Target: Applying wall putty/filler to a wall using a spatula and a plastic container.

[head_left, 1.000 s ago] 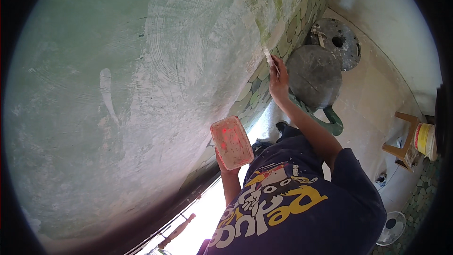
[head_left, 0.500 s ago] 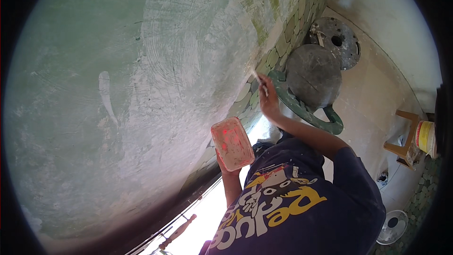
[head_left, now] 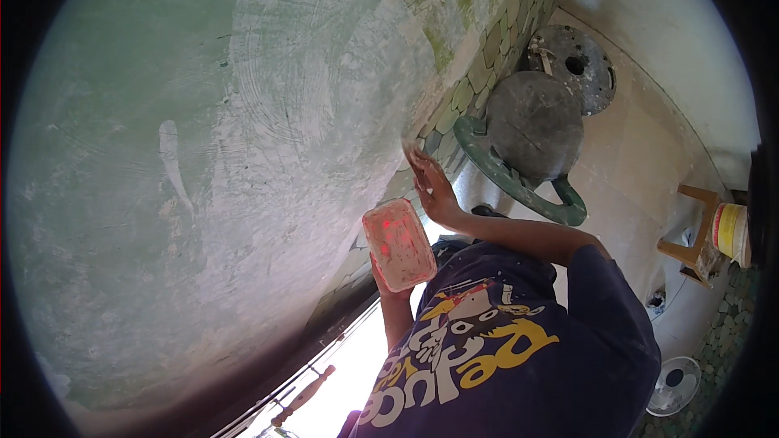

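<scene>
My left hand [head_left: 388, 290] holds a shallow red plastic tub [head_left: 399, 247] from below, its fingers along one side. Pale putty smears coat the inside, and red shows through in patches. Up ahead, my right hand [head_left: 438, 195] is closed around a small, thin putty knife [head_left: 411, 151], blurred and partly hidden by the fingers. The knife's tip meets the lower edge of the green wall [head_left: 162, 276], just above a strip of green stone-pattern tiles [head_left: 462, 101]. Whitish putty covers much of this wall in streaks and swirls.
A green chair frame [head_left: 507, 174] with a round dark grey seat [head_left: 535, 126] stands to the right. Behind it lies a round grey disc with a hole [head_left: 596, 81]. Farther right are a brown stool [head_left: 690, 247], a yellow-and-white bucket [head_left: 732, 231] and a round white object [head_left: 675, 397].
My right hand has moved left and nearer to me along the wall's lower edge, with the putty knife in it. The tub has stayed almost in place. The view has shifted slightly.
</scene>
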The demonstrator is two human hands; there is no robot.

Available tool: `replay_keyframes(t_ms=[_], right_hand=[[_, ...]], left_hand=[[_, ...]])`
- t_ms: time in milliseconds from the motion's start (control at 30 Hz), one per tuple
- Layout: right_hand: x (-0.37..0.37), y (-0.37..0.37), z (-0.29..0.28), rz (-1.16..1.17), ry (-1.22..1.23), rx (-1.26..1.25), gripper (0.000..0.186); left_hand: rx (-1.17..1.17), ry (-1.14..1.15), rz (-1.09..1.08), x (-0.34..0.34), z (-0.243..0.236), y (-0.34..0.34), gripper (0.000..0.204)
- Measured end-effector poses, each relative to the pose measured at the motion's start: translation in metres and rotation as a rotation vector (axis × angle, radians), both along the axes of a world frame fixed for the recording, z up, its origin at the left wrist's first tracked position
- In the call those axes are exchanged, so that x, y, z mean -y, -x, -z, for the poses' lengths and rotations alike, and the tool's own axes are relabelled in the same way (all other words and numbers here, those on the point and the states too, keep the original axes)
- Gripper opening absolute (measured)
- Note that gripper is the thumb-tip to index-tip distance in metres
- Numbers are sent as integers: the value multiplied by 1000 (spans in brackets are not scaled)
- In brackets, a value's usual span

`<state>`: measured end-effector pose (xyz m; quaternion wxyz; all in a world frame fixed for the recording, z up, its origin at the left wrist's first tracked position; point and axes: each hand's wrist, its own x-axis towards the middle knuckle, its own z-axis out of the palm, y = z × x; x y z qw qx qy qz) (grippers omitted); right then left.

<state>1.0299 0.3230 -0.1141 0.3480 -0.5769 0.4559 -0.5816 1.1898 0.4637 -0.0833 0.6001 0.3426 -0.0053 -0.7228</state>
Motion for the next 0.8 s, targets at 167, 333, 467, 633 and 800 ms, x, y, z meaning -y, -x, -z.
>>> replay_keyframes(t_ms=[167, 333, 467, 633, 800], right_hand=[[-4, 31, 9, -190, -109, 150, 39], [50, 57, 16, 104, -35, 162, 35], [88, 67, 5, 212, 58, 345, 34], [54, 38, -17, 158, -37, 222, 32], [12, 22, -9, -95, 43, 71, 27]], left_hand=[[-26, -21, 35, -4, 0, -6, 78], [-21, 6, 7, -5, -5, -2, 78], [-19, 32, -39, -4, -14, 7, 76], [-47, 24, -29, -7, -19, 7, 73], [-17, -27, -35, -11, -15, 3, 72]])
